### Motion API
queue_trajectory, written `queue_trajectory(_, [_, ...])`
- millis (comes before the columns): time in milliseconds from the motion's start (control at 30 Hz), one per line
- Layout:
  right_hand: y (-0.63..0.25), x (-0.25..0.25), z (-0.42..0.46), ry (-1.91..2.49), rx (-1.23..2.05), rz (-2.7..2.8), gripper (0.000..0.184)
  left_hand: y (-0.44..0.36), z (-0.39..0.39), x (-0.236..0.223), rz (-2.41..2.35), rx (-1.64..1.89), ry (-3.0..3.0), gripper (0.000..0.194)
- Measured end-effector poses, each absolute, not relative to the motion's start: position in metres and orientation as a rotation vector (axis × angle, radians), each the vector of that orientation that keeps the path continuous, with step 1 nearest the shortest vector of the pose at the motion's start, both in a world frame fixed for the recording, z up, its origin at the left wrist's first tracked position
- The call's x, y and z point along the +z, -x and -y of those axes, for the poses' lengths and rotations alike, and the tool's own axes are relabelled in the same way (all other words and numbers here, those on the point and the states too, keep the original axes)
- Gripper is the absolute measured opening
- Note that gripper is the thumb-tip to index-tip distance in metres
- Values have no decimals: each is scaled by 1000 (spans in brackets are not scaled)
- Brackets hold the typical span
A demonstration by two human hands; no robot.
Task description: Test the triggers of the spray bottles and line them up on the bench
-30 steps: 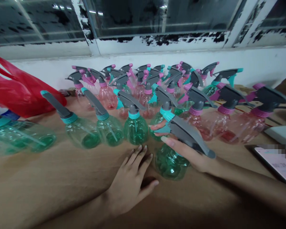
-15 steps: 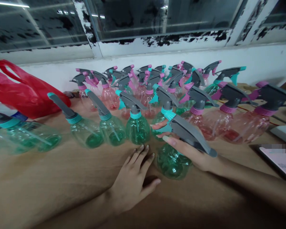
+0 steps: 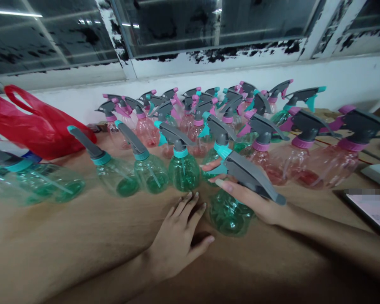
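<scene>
My right hand [image 3: 250,198] is wrapped around the neck of a green spray bottle [image 3: 229,213] with a grey and teal trigger head. Its nozzle points away to the upper left, and the hand covers part of the collar. On the wooden table [image 3: 107,236] my left hand [image 3: 179,236] lies flat with its fingers spread, just left of that bottle and apart from it. Beyond the fingertips stands another green spray bottle [image 3: 184,173], with a thin tube showing inside.
Rows of pink spray bottles [image 3: 329,166] and green ones stand across the back and right. A red plastic bag [image 3: 50,122] lies at the far left. A phone-like device with a lit screen [image 3: 372,211] rests at the right, below a white object [image 3: 378,174].
The view has shifted very slightly. Both hands keep their places, the right one still around the green spray bottle.
</scene>
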State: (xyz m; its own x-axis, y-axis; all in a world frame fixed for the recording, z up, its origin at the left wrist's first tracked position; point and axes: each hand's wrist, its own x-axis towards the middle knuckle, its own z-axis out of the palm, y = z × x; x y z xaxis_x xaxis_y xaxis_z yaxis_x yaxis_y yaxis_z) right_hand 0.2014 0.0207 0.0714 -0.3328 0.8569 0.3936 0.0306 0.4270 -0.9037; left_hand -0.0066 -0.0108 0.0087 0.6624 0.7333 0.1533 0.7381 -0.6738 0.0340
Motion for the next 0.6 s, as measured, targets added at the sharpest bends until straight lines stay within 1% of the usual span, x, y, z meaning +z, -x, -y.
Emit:
queue_trajectory(167, [-203,70,-21,789,1021,1712,24,6,11,8,1268,-263,2839,60])
queue_trajectory(600, [-201,68,-22,723,1092,1664,25,6,11,10,1261,-255,2846,60])
